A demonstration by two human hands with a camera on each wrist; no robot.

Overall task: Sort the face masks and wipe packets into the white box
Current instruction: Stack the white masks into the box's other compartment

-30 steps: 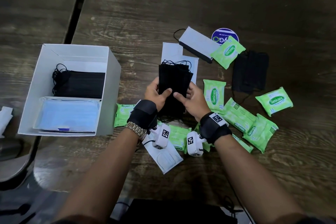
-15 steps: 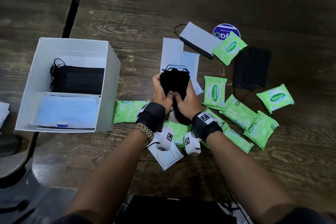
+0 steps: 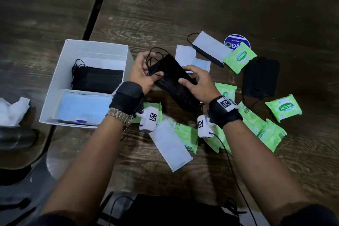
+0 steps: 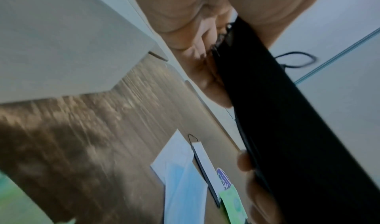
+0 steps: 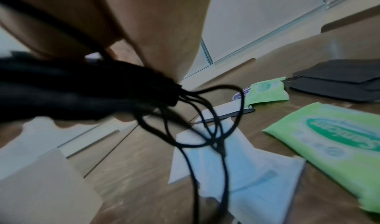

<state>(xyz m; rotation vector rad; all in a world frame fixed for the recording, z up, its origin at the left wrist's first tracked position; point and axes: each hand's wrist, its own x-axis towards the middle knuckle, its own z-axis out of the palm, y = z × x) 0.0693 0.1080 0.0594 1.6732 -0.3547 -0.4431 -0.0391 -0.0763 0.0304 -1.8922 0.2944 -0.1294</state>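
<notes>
Both hands hold a stack of black face masks (image 3: 174, 80) above the table, just right of the white box (image 3: 55, 86). My left hand (image 3: 145, 71) grips the stack's upper left end, where the ear loops stick out. My right hand (image 3: 196, 82) grips its lower right part. The same black stack (image 4: 287, 130) fills the left wrist view, and its loops (image 5: 205, 122) dangle in the right wrist view. Inside the box lie black masks (image 3: 97, 79) and blue masks (image 3: 82, 108). Green wipe packets (image 3: 283, 107) and more masks (image 3: 260, 77) lie scattered on the table to the right.
The dark wooden table (image 3: 183, 5) stretches beyond the pile. A white-backed mask (image 3: 209, 47) and a round blue sticker (image 3: 234, 40) lie at the back. Another white mask (image 3: 170, 145) sits under my wrists. White wadding (image 3: 11, 112) lies at the far left.
Both hands lifted the black mask stack, turned it from upright to slanted, and carried it left toward the white box.
</notes>
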